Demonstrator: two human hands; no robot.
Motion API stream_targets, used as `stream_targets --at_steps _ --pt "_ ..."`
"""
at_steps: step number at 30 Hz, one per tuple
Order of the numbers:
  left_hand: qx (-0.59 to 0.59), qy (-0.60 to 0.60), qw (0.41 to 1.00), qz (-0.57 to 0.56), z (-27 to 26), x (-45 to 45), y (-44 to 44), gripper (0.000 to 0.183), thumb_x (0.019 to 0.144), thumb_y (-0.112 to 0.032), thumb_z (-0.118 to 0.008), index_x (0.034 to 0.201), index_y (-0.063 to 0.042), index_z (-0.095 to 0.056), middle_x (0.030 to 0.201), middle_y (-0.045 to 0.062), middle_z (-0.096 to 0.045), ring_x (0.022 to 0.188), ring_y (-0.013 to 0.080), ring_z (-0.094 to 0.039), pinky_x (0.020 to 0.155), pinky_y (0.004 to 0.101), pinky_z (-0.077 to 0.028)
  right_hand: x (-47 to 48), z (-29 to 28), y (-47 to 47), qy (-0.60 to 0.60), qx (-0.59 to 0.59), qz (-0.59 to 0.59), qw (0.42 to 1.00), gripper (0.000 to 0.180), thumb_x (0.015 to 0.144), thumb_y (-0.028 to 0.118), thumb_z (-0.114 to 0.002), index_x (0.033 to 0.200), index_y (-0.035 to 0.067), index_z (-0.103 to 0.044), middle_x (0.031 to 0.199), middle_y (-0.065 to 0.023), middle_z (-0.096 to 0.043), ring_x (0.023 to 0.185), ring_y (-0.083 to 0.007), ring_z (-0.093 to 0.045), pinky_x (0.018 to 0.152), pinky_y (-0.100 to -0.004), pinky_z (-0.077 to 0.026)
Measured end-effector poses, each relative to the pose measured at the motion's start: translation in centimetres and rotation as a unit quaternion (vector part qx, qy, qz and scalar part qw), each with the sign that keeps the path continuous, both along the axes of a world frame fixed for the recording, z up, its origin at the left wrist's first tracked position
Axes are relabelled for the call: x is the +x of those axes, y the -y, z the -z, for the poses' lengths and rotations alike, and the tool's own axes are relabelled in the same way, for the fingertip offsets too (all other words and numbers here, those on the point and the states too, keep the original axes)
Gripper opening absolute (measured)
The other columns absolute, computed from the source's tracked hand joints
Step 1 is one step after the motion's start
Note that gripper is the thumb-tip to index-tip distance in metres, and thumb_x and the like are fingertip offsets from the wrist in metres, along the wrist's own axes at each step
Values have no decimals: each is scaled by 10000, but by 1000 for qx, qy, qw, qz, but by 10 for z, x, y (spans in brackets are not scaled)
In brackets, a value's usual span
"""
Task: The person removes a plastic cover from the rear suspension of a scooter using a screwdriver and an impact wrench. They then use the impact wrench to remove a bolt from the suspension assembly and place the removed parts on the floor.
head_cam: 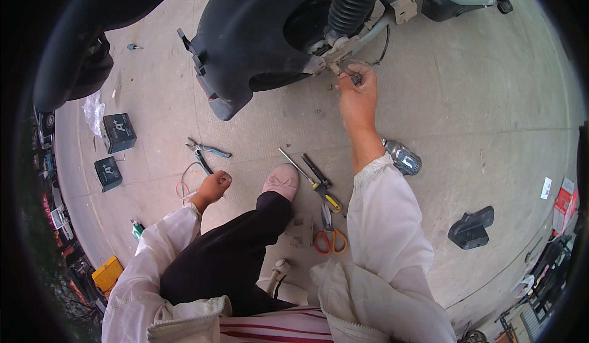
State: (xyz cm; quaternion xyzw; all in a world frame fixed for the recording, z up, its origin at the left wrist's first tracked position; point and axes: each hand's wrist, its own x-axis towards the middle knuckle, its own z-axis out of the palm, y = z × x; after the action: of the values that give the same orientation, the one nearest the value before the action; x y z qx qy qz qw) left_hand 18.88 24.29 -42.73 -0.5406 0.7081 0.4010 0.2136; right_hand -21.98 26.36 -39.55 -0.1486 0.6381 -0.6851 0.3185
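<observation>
My right hand (360, 99) reaches up to the metal bracket (339, 58) at the lower end of a scooter's black shock absorber (356, 5). Its fingers close around a small dark part (355, 80), too covered to name exactly. Beside the bracket is the scooter's black rear fender (244, 30). My left hand (212, 187) hangs over the floor with curled fingers; whether something is inside them is hidden. Just above it lie diagonal cutters (209, 151) with blue-and-black handles. A grey cordless power tool (403, 157) rests behind my right forearm.
On the concrete lie a yellow-handled screwdriver (317, 186), a black rod-like tool (316, 170), scissors (327, 232), a hammer (278, 269) and a black plastic cover (471, 228). Two dark boxes (119, 133) stand left, near clear plastic wrap (93, 113). A small screwdriver (133, 47) lies farther off.
</observation>
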Motion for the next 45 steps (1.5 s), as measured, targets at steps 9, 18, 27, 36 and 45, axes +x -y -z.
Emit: stream_targets --at_steps 9,18,27,36,45 --pt "3 -38 999 -15 -3 -6 -1 247 840 -248 -571 945 -25 -592 850 149 -643 807 273 -628 719 340 -490 2 -14 6 -349 190 -7 918 607 688 163 -710 1197 12 -416 1075 -153 -452 923 -341 -545 766 -418 -465" --pt "-2 -36 999 -5 -1 -4 1 263 839 -253 -573 962 -21 -584 842 162 -643 790 281 -631 708 349 -493 -11 -20 8 -384 235 -36 892 558 619 266 -747 1049 49 -465 1028 -121 -480 914 -328 -564 704 -439 -487" --pt "-1 -28 1000 8 -3 -9 2 274 844 -260 -565 968 -17 -582 851 160 -644 802 280 -632 717 348 -490 -18 -7 -6 -358 179 -56 915 447 666 247 -711 996 20 -512 949 -146 -529 881 -330 -570 737 -408 -475" --pt "5 -31 999 6 -7 -16 1 266 847 -249 -561 969 -13 -581 860 153 -644 813 281 -629 721 347 -485 18 58 -126 -577 280 -190 743 196 700 122 -631 846 10 -563 906 -168 -541 876 -332 -524 723 -406 -448" --pt "8 -21 1000 0 0 -7 3 274 843 -261 -565 968 -18 -588 877 154 -646 833 279 -628 742 344 -484 125 44 -198 -349 437 -352 751 295 716 217 -666 871 36 -493 854 -142 -553 822 -312 -568 674 -412 -471"
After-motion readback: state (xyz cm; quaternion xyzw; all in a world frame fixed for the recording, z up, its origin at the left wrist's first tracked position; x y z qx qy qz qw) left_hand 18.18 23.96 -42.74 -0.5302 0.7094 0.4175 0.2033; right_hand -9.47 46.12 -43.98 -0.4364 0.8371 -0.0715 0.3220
